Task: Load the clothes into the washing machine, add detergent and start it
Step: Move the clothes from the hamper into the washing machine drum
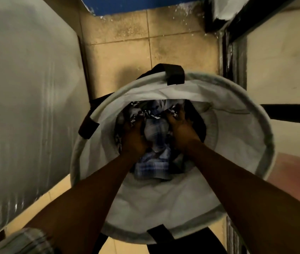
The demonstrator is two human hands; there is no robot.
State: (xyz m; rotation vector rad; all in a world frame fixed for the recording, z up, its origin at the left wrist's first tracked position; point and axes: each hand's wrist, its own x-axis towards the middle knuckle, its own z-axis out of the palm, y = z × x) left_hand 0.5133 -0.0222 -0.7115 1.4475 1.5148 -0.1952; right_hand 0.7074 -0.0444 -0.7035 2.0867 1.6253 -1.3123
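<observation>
Dim tan tiled floor (127, 52) beside a grey panel (26, 107).

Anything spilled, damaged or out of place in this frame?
White specks litter the floor tiles by the blue edge, like spilled powder or flaked paint. Both hands, left and right, are in the hamper as expected.

You're looking down at a tan tiled floor (127, 52), with a round white laundry hamper (145, 208) standing directly on it.
</observation>
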